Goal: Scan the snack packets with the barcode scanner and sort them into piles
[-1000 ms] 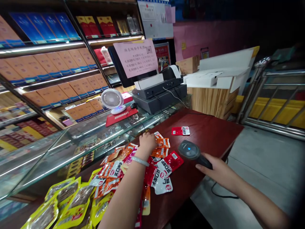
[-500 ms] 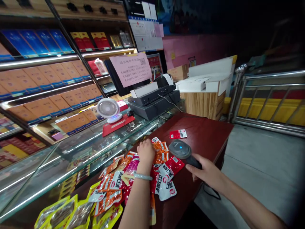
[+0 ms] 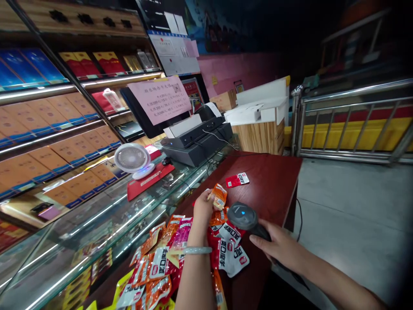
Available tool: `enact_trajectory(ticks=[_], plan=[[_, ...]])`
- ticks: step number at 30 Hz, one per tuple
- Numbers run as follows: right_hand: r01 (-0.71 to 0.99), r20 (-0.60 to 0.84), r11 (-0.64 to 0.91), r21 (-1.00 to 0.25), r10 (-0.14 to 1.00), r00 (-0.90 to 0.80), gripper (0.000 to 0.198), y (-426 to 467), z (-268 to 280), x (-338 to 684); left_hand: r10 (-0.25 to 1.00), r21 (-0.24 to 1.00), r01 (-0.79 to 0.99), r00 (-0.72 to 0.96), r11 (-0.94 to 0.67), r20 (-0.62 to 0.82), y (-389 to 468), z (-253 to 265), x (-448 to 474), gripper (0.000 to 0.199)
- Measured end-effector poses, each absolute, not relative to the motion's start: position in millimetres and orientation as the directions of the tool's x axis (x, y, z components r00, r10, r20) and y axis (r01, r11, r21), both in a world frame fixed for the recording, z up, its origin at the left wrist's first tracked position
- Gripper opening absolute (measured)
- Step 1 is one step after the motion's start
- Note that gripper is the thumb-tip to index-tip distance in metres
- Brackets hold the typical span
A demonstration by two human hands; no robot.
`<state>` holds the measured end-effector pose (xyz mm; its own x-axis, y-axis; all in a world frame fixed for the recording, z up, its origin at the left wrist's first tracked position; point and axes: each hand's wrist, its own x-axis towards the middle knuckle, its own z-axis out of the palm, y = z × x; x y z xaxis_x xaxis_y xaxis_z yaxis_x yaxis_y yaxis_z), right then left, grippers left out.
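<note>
My left hand (image 3: 203, 206), with a pale bangle at the wrist, pinches an orange snack packet (image 3: 219, 196) by its edge, lifted above the pile. A dark grey barcode scanner (image 3: 244, 216) with a blue light is gripped in my right hand (image 3: 274, 241), its head close to the orange packet. Red-and-white packets (image 3: 228, 254) lie between the two hands, partly overlapping. Left of my forearm spreads a heap of orange, white and magenta packets (image 3: 158, 254), with yellow-edged ones at the bottom. One red-and-white packet (image 3: 237, 180) lies apart, farther back.
The packets rest on a dark red tabletop (image 3: 271, 172) beside a glass counter (image 3: 106, 224). On the glass stand a small white fan (image 3: 131, 158), a monitor with a pink sign (image 3: 161, 99) and a cash drawer (image 3: 200, 146). A metal railing (image 3: 348, 125) stands at right.
My left hand has raised an orange packet from the pile, where it was reaching before. The scanner stays in my right hand. The camera view has turned to the right.
</note>
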<state>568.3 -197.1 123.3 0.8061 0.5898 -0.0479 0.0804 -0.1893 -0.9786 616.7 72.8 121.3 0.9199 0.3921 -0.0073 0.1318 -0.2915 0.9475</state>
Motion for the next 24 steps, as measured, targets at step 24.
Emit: enact_trajectory(ticks=[24], plan=[[-0.036,-0.106,-0.128,-0.991,0.592,0.799,0.051,-201,111,571,0.306,0.966,0.137,0.950,-0.218,-0.065,51,132,616,0.061]])
